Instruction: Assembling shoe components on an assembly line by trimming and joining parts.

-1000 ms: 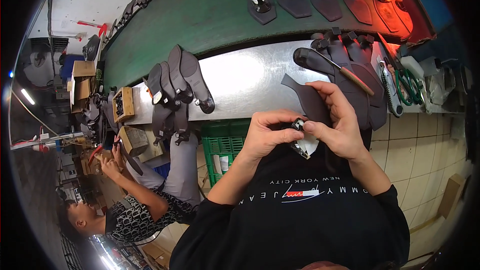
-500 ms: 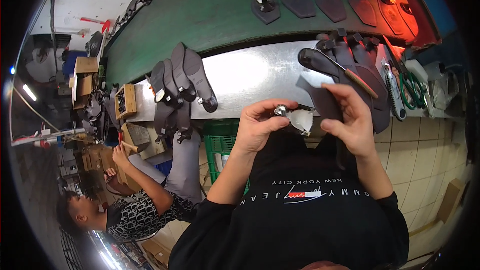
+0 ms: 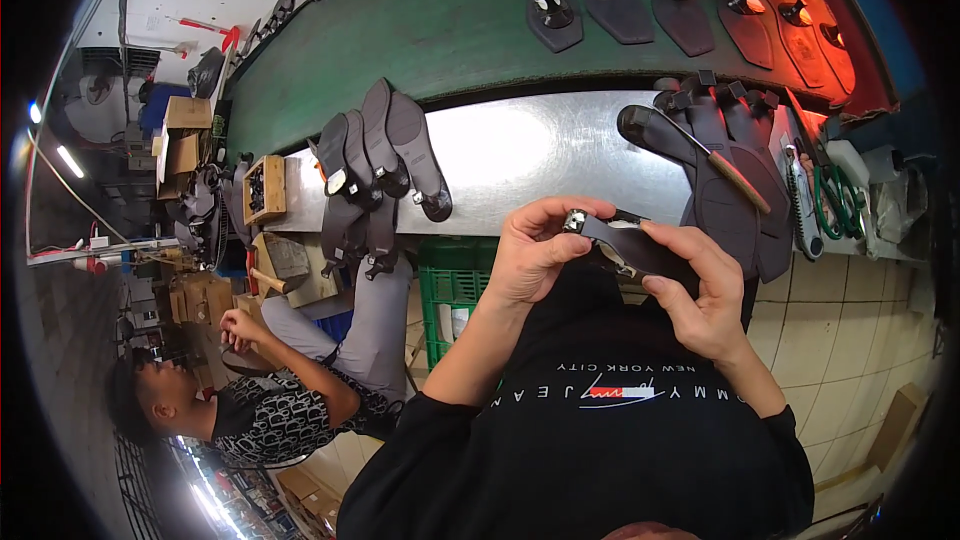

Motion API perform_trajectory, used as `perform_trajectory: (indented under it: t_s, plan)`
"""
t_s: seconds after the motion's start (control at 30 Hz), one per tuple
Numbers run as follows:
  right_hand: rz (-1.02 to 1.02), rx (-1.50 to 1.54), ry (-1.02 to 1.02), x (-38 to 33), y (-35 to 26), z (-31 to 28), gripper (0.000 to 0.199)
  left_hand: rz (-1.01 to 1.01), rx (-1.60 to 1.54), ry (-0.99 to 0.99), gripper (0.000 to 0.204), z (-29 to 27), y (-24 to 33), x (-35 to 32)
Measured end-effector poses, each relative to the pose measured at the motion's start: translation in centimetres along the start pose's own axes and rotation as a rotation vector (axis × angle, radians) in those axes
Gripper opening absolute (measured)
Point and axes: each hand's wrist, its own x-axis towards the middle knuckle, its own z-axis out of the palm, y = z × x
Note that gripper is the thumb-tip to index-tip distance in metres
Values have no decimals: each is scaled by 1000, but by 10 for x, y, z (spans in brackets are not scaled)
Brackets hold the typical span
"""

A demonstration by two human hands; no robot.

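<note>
My left hand (image 3: 535, 252) pinches a small shiny black heel with a pale tip (image 3: 575, 221) between thumb and fingers. A thin dark shoe sole (image 3: 640, 245) runs from that heel across to my right hand (image 3: 712, 285), whose thumb and fingertips grip it near its other end. The sole is bent and covers most of the whitish inside of the heel piece. Both hands are over the near edge of the metal worktop (image 3: 480, 155). More dark soles with heels (image 3: 375, 155) lie in a group to the left, and others (image 3: 720, 190) are stacked to the right.
Heeled soles (image 3: 545, 5) line the green surface (image 3: 420, 20), some under red light. On the right lie a wooden-handled tool (image 3: 740, 183), a utility knife (image 3: 803, 210) and green-handled scissors (image 3: 838, 200). Left are a wooden box (image 3: 265, 190), a green crate (image 3: 455, 290) and a seated co-worker (image 3: 285, 400).
My right hand has brought the sole down over the white-lined heel piece in my left hand. The co-worker has put down the hammer.
</note>
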Motion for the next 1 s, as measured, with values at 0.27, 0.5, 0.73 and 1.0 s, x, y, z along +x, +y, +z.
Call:
perform_trajectory:
  t_s: [0.27, 0.5, 0.73, 1.0]
  plan:
    - [8, 9, -6, 0, 0, -1, 42, 10, 50, 3, 32, 1, 0, 0]
    - [24, -23, -17, 2, -4, -3, 40, -26, 123, 4, 34, 3, 4, -1]
    - [-48, -152, -29, 6, -10, -6, 40, 82, 411, -54, 35, 6, 8, -1]
    - [-151, -335, -79, 7, -15, -9, 42, 124, 419, -163, 40, 0, 6, -3]
